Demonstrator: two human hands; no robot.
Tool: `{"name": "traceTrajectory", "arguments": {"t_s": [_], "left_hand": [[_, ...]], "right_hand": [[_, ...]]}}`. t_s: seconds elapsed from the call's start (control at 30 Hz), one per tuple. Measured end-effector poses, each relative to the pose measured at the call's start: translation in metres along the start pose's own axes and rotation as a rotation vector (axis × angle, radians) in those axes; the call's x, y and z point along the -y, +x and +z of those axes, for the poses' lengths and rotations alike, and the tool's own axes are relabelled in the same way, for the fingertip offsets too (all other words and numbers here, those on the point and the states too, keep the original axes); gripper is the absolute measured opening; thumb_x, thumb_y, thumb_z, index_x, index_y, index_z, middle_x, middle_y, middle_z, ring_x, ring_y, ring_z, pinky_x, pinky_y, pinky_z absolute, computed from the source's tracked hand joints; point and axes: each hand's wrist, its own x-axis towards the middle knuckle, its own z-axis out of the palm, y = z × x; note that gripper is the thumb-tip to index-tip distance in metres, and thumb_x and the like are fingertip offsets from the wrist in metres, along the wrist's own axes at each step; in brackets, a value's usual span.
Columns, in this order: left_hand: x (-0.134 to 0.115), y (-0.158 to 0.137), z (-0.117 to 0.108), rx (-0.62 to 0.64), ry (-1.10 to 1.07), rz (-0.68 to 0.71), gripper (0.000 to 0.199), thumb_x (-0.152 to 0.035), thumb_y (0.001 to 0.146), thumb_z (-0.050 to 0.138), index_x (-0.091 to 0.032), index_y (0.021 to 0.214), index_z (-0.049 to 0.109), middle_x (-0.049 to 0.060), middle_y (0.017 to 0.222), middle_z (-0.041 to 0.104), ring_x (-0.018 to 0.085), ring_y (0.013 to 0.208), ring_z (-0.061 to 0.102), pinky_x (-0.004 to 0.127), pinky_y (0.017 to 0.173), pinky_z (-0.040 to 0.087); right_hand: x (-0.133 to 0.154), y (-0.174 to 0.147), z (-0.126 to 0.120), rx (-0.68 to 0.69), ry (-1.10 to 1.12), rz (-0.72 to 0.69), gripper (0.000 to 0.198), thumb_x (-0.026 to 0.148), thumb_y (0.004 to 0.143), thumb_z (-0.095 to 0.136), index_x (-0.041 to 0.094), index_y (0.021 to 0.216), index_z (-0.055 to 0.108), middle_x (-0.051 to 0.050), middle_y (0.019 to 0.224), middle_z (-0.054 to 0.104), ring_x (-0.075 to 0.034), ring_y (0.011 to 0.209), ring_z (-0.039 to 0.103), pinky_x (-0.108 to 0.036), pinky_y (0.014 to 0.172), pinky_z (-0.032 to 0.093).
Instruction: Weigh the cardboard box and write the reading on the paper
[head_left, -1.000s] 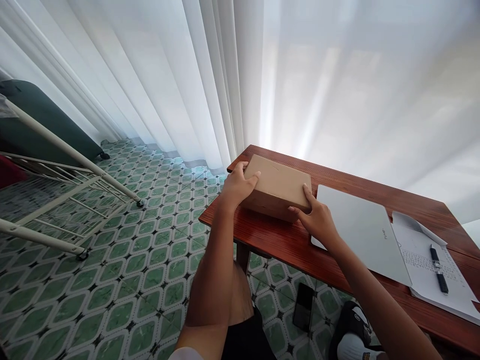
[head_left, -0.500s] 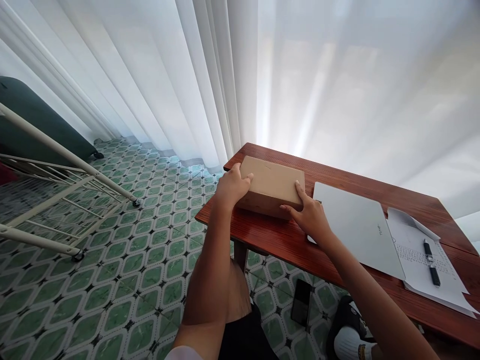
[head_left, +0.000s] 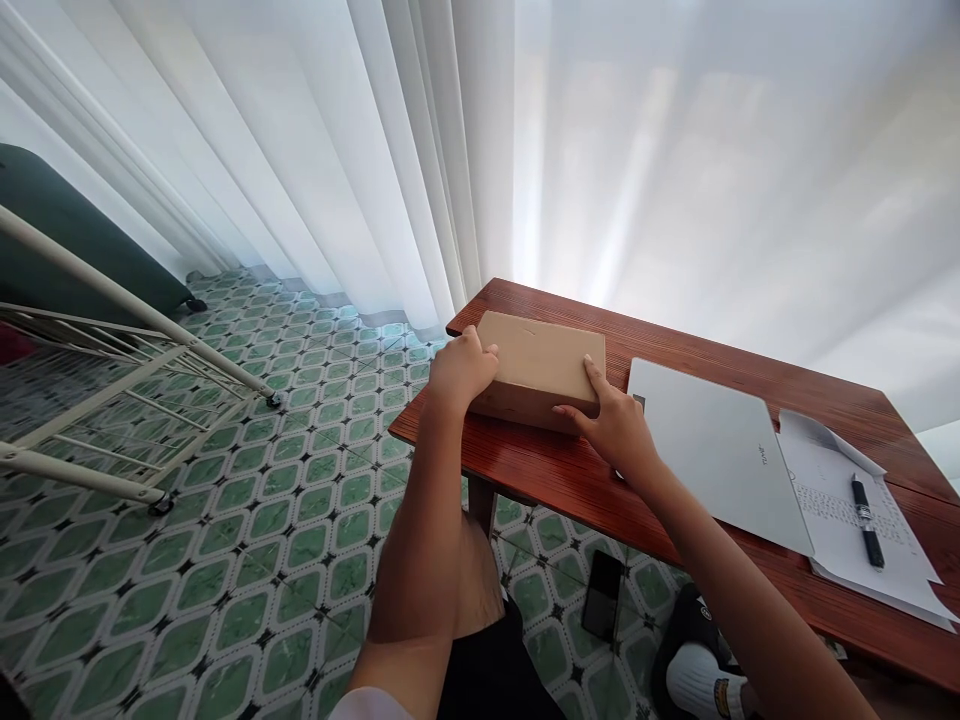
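At the far left a white metal rack stands on the green patterned floor tiles, with a dark green case behind it against the sheer white curtain. Further right, the left hand wraps over the left end of a brown cardboard box — fingers curled onto the lid, thumb on the near side wall, a moderate clasp rather than a wide spread. The box lies flat on the near left corner of the red-brown wooden table, close to the edge. The right hand grips the box's near right corner, forefinger stretched along the top edge and thumb pressed to the front wall. Just beside that hand lies a shut silver laptop, and past it a sheet of printed paper with a black pen resting on it. Under the table, a dark phone lies on the tiles — near it, a foot in a white sock.
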Motion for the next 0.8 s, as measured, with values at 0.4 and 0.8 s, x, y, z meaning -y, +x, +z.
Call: {"name": "traceTrajectory", "arguments": {"t_s": [0.4,0.8], "left_hand": [[0.002,0.004,0.004,0.031,0.029,-0.020,0.051,-0.034,0.092,0.040,-0.010,0.136,0.049,0.026,0.133,0.060,0.043,0.122,0.058,0.053,0.100,0.044],[-0.012,-0.005,0.007,-0.109,0.047,0.059,0.061,-0.021,0.089,0.044,-0.010,0.148,0.040,0.020,0.146,0.051,0.038,0.133,0.048,0.051,0.108,0.042]], "right_hand": [[0.003,0.001,0.000,0.010,-0.002,0.002,0.085,0.056,0.089,0.064,0.017,0.156,0.031,-0.013,0.132,0.064,-0.036,0.111,0.064,-0.046,0.085,0.053],[0.004,0.002,-0.002,0.023,-0.020,-0.002,0.086,0.056,0.088,0.065,0.020,0.157,0.030,-0.016,0.130,0.064,-0.036,0.105,0.067,-0.045,0.083,0.053]]}}
